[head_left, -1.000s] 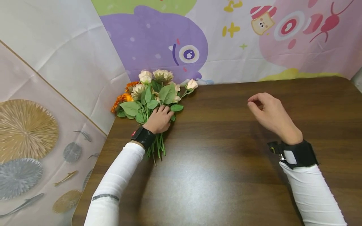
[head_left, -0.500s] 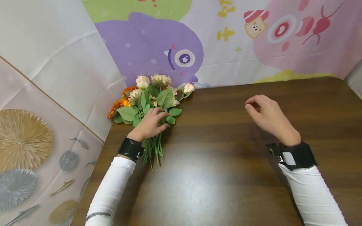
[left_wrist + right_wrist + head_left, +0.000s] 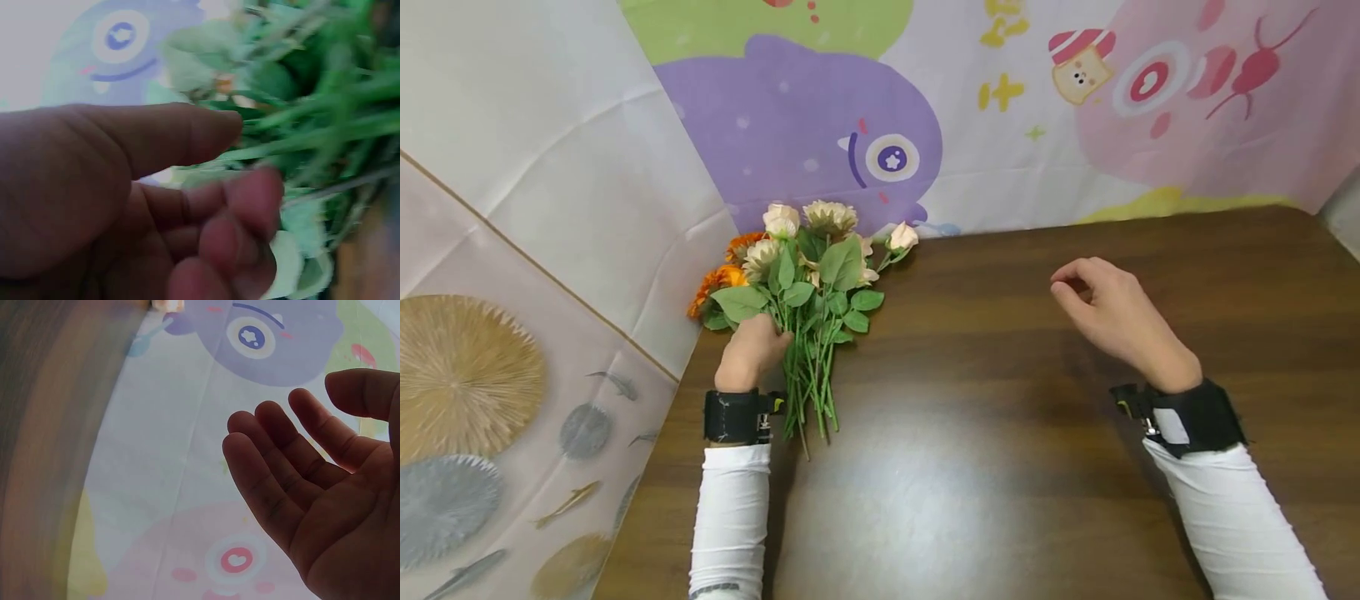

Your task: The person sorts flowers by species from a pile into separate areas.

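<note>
A bunch of flowers lies on the table's back left, with cream, pale pink and orange heads, green leaves and long green stems pointing toward me. My left hand is at the left side of the stems. In the left wrist view its fingers are loosely curled, with a gap below the thumb; blurred green stems run just past the fingertips. Far to the right, my right hand hovers over the table with nothing in it. The right wrist view shows its fingers relaxed and apart.
The dark wooden table reaches back to a wall cloth printed with cartoon figures. At left, a pale patterned cloth borders the table close to the orange flowers.
My left hand has come off the top of the bunch and moved to its left side, uncovering the stems and leaves. The right hand has stayed nearly still. The head view has shifted slightly.
</note>
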A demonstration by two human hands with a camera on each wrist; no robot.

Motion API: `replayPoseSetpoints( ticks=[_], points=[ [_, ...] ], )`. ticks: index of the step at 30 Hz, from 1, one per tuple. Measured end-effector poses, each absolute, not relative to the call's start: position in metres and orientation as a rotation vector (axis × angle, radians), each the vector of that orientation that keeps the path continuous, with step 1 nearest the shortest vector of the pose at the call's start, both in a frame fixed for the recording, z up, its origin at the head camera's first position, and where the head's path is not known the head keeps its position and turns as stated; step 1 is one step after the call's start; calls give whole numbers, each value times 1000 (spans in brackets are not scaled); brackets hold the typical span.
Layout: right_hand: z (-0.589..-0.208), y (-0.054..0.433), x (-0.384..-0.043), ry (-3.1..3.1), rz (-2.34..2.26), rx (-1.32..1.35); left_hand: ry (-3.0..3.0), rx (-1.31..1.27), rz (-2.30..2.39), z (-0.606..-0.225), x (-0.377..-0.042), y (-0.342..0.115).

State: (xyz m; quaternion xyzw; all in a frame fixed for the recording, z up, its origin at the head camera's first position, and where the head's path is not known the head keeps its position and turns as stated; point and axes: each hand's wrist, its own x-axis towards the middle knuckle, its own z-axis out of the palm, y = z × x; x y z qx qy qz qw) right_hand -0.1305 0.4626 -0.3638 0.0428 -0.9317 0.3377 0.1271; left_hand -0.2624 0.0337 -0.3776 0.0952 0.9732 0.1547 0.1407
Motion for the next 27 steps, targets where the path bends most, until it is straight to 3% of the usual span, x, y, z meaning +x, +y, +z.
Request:
replayPoseSetpoints(
  ticks=[6, 27],
  points=[
    [-366, 459, -130, -2717, 978, 121, 2819, 113, 409, -392, -266, 27],
    [-370, 457, -133, -2749, 949, 150, 2926, 211, 563, -403, -270, 31]
  ],
)
